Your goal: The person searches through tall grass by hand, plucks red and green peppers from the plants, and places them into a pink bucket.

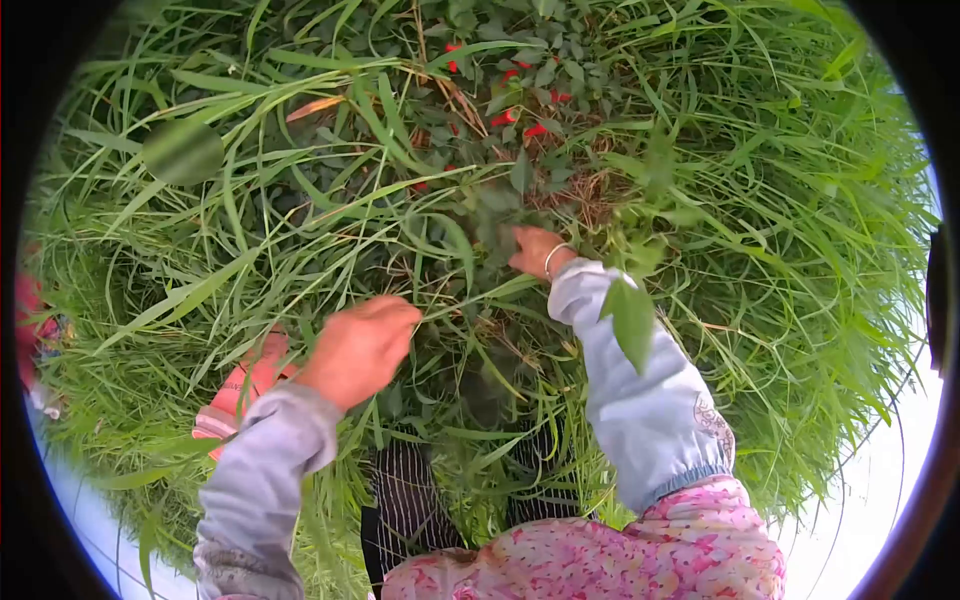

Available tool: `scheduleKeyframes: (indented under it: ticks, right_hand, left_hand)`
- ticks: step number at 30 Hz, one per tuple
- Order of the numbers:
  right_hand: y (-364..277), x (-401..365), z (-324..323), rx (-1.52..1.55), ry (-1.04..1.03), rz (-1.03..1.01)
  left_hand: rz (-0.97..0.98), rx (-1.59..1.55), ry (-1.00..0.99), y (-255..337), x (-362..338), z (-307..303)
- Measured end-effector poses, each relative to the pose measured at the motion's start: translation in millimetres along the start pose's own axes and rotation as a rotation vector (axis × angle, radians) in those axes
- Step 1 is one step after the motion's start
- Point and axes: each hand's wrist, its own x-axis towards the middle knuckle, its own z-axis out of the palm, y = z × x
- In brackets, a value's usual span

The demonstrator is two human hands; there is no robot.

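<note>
My left hand [362, 345] is closed above the grass at lower left, its fingers pressed together near a long green blade. What it holds, if anything, is hidden. Deeper among the plants is my right hand [537, 250], with a pale bracelet on its wrist. Its fingers are curled in against dark green leaves, and the tips are hidden, so what is in them does not show. Beyond both hands grows a low leafy plant [560, 70] with several red fruits [505, 117] that look like peppers.
Tall grass [750, 180] surrounds the plants on all sides. A pink object [240, 395] lies left of my left hand. Loose leaves [630, 322] blur close to the camera over my right sleeve. My striped trouser legs [415, 490] stand below. Red and pink cloth [30, 325] shows at the far left.
</note>
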Motion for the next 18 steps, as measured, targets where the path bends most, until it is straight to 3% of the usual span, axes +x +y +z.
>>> scheduleKeyframes:
  ticks: [3, 6, 7, 9, 10, 12, 15, 18]
  right_hand:
    - [22.7, -21.1, 23.6, 0.139, -0.125, 0.0]
    - [34.8, -23.3, 30.0, 0.27, 0.118, 0.129]
    - [48.5, -13.7, 34.2, 0.541, 0.137, 0.262]
    - [68.8, -6.1, 30.3, 0.184, 0.095, 0.156]
    - [74.5, -5.3, 23.7, 0.006, 0.077, 0.101]
    - [78.7, -3.9, 19.8, 0.007, -0.039, 0.101]
    - [71.6, 4.2, 24.3, 0.022, -0.088, 0.066]
    - [29.9, 10.5, 1.9, 0.21, -0.359, 0.123]
  left_hand:
    - [-0.033, 0.096, -0.252, -5.4, 60.7, 77.0]
    - [-0.069, 0.352, -0.517, -26.9, 106.1, 147.9]
    - [-0.043, 0.427, -0.398, -36.4, 114.8, 162.8]
    - [0.016, 0.574, -0.166, -52.3, 127.3, 185.3]
    - [-0.105, 0.651, -0.146, -61.1, 131.7, 187.5]
    - [-0.516, 0.758, -0.286, -79.3, 131.6, 194.9]
    - [-0.674, 0.679, -0.6, -71.9, 116.4, 190.5]
    - [-0.57, 0.537, -0.476, -59.1, 78.8, 199.0]
